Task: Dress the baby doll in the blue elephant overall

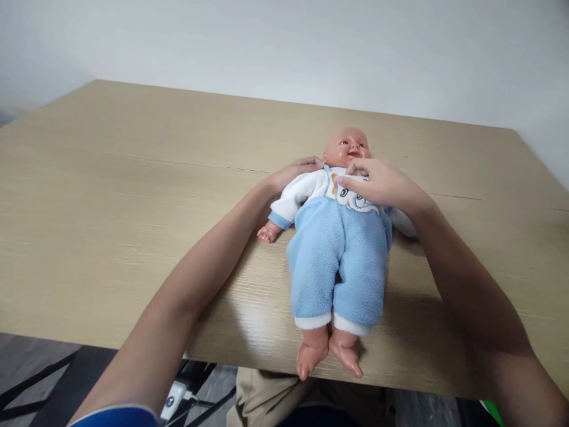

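Baby doll lies on its back on the wood-grain table, close to the near edge, its head pointing away from the person and its bare feet toward them. It wears a fleecy suit with light blue legs, white cuffs at the ankles, and a white top that carries an animal face. The left hand reaches along the doll's shoulder to the side of its neck, with the fingers bent at the collar; whether they grip the cloth I cannot tell. The right hand lies over the upper chest, just below the chin, its thumb set apart from the curled fingers and partly covering the animal face; whether cloth is caught between them I cannot tell either. One arm of the doll, white-sleeved with a blue cuff, stretches out beside the person's left forearm, while the other is partly hidden under the right forearm. Behind the table stands a pale wall. Below the near edge show beige trousers and a small white device with a cable attached.
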